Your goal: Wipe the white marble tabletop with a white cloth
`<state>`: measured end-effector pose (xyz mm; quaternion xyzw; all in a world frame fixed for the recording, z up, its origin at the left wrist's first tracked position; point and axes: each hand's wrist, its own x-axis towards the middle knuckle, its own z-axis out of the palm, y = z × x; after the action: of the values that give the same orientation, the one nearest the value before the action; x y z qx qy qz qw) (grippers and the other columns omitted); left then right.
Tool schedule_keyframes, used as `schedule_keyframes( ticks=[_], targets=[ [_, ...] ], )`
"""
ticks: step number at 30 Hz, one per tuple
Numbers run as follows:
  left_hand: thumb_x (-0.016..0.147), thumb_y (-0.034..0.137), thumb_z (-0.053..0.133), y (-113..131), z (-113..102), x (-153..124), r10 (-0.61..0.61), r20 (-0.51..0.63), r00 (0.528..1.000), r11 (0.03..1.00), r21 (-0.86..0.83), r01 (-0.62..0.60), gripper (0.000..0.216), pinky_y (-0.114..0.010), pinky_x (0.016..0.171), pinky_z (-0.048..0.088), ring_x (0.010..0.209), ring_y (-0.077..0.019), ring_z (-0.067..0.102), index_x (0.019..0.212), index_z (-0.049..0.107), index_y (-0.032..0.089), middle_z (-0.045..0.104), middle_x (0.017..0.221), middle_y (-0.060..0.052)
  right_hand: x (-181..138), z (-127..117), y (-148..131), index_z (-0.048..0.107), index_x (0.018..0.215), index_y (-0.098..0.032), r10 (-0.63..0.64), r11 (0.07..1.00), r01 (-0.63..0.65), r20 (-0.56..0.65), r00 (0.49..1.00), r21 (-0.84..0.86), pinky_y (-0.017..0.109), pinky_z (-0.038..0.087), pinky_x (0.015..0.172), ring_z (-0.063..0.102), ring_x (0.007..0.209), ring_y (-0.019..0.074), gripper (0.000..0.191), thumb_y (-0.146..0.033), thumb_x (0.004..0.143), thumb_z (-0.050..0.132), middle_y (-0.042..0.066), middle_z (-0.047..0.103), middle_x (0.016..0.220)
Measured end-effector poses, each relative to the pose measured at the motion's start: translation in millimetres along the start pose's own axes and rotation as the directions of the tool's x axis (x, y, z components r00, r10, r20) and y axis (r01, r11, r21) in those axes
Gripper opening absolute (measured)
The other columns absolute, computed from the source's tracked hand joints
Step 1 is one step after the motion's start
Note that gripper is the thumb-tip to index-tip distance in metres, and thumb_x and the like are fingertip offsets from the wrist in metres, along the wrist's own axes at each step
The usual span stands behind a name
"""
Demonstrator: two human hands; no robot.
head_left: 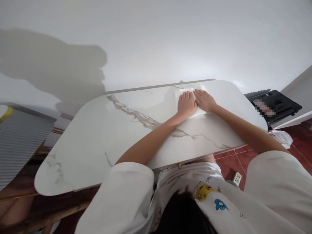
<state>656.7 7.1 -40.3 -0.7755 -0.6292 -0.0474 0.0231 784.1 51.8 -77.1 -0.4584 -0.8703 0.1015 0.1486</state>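
Observation:
A crumpled white wipe [201,112] lies spread near the far edge of a white marble-patterned tabletop [117,139], right of its middle; whether it is paper or cloth I cannot tell. My left hand [187,104] rests palm down on it, fingers extended and slightly bent. Touching or nearly touching it, my right hand [205,100] lies flat on the wipe's right part, fingers pointing up and left. Both arms are stretched forward over the tabletop. The wipe is partly hidden beneath the hands.
Behind the tabletop rises a white wall [156,42]. A black case [280,105] stands at the right, with a white plastic bag [282,138] on the red tiled floor [301,151]. A power strip [237,178] lies below. A grey ridged surface [21,143] is at left.

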Motion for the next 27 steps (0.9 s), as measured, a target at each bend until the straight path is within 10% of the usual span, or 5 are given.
schedule_keyframes(
  ticks=[18, 27],
  targets=[
    [0.091, 0.024, 0.031, 39.6, -37.1, -136.8, 0.034, 0.086, 0.996, 0.998, 0.054, -0.039, 0.055, -0.043, 0.116, 0.025, 0.139, -0.031, 0.032, 0.141, 0.038, 0.0, 0.038, 0.149, -0.019, -136.3, -23.7, -91.2, 0.044, 0.14, -0.006, 0.029, 1.0, -0.029, -0.071, 0.997, 0.003, 0.045, 0.03, 0.113, 0.037, 0.137, 0.0261, 0.055, -0.025, 0.092, 0.026, 0.014, 0.044, 0.146],
    [0.09, 0.026, 0.035, 91.8, -26.9, -124.7, 0.099, 0.075, 0.992, 0.995, 0.007, -0.1, 0.058, -0.047, 0.114, 0.026, 0.138, -0.0355, 0.032, 0.14, 0.036, -0.004, 0.037, 0.147, -0.024, -164.8, -36.7, -38.3, 0.041, 0.144, -0.017, 0.044, 0.999, -0.044, -0.032, 0.999, -0.006, 0.048, 0.032, 0.113, 0.036, 0.138, 0.0239, 0.055, -0.028, 0.092, 0.027, 0.007, 0.042, 0.148]
  ],
)
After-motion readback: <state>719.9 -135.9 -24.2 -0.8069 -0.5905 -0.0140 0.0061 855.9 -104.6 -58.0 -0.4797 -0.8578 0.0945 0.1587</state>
